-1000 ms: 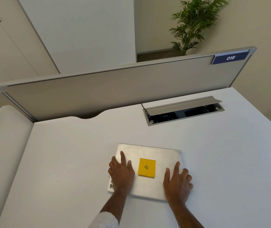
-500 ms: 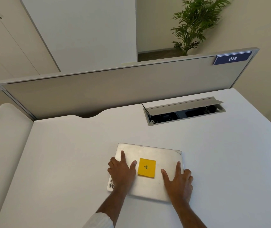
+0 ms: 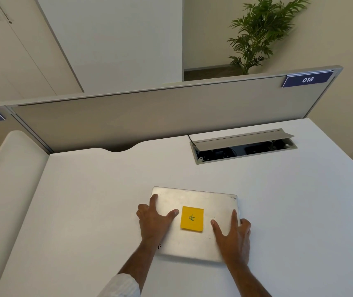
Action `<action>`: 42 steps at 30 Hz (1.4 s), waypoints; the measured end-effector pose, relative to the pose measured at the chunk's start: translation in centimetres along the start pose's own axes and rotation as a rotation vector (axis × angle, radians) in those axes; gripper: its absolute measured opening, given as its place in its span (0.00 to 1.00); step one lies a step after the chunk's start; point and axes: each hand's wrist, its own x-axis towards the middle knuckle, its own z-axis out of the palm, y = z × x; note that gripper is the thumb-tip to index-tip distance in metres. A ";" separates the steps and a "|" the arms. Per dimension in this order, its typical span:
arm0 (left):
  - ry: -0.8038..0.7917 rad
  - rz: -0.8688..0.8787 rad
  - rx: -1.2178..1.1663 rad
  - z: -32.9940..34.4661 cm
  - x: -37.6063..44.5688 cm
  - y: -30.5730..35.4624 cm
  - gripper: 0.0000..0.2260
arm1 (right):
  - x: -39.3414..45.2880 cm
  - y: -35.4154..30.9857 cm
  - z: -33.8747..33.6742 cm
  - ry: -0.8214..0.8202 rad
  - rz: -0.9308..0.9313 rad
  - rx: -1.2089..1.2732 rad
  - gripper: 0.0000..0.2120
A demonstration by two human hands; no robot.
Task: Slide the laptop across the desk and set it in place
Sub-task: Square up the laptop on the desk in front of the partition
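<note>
A closed silver laptop [image 3: 205, 200] lies flat on the white desk [image 3: 85, 211], near the front middle. A yellow sticky note [image 3: 192, 218] with a handwritten mark sits on its lid. My left hand [image 3: 155, 219] rests over the laptop's left edge, thumb on the lid and fingers curled around the side. My right hand [image 3: 233, 234] covers the right edge the same way, with its outer fingers wrapped over the side. Both hands grip the laptop from its two sides.
An open cable hatch [image 3: 243, 145] with a raised flap is set in the desk behind the laptop. A beige partition [image 3: 160, 112] with a "018" label [image 3: 307, 79] runs along the back. A rounded white divider [image 3: 10, 168] borders the left. A potted plant [image 3: 261, 33] stands beyond.
Both hands have shifted outward from the lid's top toward the laptop's left and right edges, with fingers now curling over the sides. The laptop has stayed in about the same spot.
</note>
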 end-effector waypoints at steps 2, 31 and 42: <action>0.001 -0.003 -0.050 -0.1 -0.2 -0.2 0.45 | 0.2 0.1 0.1 -0.001 -0.019 -0.005 0.42; 0.138 -0.123 -0.113 1.2 -3.9 -1.8 0.44 | 3.7 0.0 -0.1 -0.061 -0.266 -0.138 0.40; 0.171 -0.067 0.205 2.2 -4.5 -1.3 0.37 | 3.8 0.1 -0.3 -0.048 -0.294 -0.194 0.38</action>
